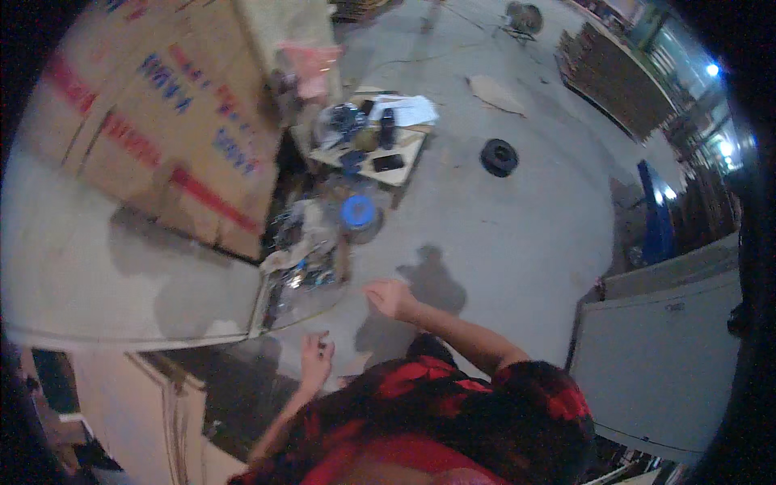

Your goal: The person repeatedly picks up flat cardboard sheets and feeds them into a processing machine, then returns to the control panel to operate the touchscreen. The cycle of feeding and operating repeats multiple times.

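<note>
My left hand [317,361] is held low above the floor, by the corner of a pale board. Its fingers are loosely bent and apart, with dark gaps between them and nothing plainly held. Farther forward and to the right, my right hand [391,299] hangs over the grey floor. Its fingers are curled together toward the left, and whatever they may hold is too blurred to make out. Ahead of both hands are a clear plastic bag of small mixed items [303,275] and a container with a blue lid [358,212].
A large printed cardboard sheet [182,121] leans over the pale board [129,275] at left. A small table [408,158] holds a phone, a dark bottle and papers. A black ring-shaped roll [499,157] lies on the floor. A grey panel [655,364] stands at right.
</note>
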`<action>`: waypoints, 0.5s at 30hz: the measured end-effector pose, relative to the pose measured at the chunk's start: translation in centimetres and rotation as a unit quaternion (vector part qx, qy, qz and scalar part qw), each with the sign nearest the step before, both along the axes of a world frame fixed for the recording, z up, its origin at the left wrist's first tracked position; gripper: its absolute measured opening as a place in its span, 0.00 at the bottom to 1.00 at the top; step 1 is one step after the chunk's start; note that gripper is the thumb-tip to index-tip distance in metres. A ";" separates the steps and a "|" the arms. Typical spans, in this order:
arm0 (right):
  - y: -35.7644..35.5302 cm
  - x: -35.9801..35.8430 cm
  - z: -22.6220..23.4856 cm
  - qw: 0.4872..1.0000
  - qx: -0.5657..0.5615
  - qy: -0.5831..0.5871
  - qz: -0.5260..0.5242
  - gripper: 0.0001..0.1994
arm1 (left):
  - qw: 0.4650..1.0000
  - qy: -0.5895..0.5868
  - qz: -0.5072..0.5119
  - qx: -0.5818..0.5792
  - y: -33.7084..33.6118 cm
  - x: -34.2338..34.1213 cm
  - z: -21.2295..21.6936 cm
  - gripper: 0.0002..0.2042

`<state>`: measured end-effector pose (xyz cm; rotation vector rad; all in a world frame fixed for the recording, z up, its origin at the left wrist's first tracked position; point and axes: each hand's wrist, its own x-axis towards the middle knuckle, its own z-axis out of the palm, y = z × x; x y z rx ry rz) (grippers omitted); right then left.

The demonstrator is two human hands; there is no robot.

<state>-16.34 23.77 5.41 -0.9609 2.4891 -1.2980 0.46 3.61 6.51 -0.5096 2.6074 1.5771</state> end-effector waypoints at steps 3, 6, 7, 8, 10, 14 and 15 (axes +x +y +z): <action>12.3 -4.3 1.0 0.981 0.136 -0.071 -0.116 0.09 | 0.982 0.067 -0.172 -0.047 5.9 -12.8 0.1 0.13; 20.4 -10.3 7.7 0.967 -0.068 -0.064 -0.238 0.07 | 0.970 0.139 -0.194 -0.049 12.7 -23.1 1.0 0.12; 22.3 -12.9 11.0 0.960 -0.055 -0.079 -0.264 0.07 | 0.970 0.084 -0.222 -0.042 14.6 -25.7 1.2 0.12; 23.8 -15.7 14.6 0.964 -0.130 -0.009 -0.230 0.08 | 0.967 0.049 -0.247 -0.032 16.4 -27.7 1.2 0.12; 26.8 -20.6 21.8 0.956 -0.217 0.085 -0.180 0.09 | 0.957 0.010 -0.288 -0.025 19.2 -31.5 0.7 0.13; 34.5 -27.0 31.6 0.899 -0.351 0.233 -0.120 0.10 | 0.952 -0.046 -0.303 -0.008 22.4 -42.3 -0.9 0.14; 35.9 -28.0 32.7 0.848 -0.446 0.265 -0.110 0.10 | 0.950 -0.019 -0.308 -0.049 22.5 -46.2 -1.1 0.14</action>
